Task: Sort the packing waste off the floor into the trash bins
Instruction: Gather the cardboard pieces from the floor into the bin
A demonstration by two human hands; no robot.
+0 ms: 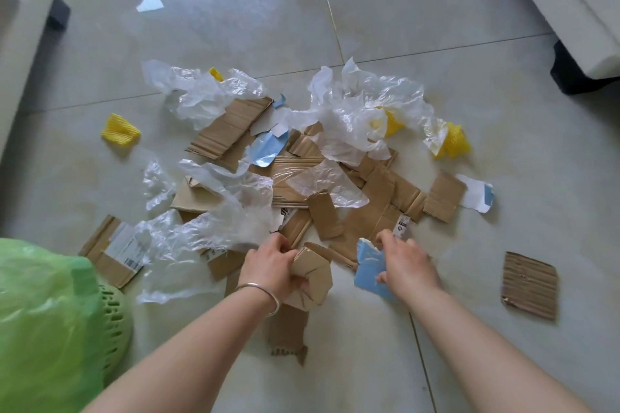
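Cardboard fills her left hand [273, 263]: a folded wad of cardboard pieces [310, 275], fingers curled round it, stiff and light enough to stack. Her right hand [404, 261] pinches a blue card scrap [369, 266]. Just beyond both grips lie more cardboard flaps [375, 198], best taken by an edge. Farther out, plastic film [355, 111] looks flimsy and slippery; bunch it. The green-lined bin [112, 312] sits left of her wrist.

**Open floor near, clutter ahead**

Bare floor [369, 362] is seen between the forearms and out to the right, broken only by one lone cardboard square [529, 285]. Straight ahead, passage is blocked by the heap of cardboard and plastic film [302, 171]. The near left is closed off by the green bin [114, 322].
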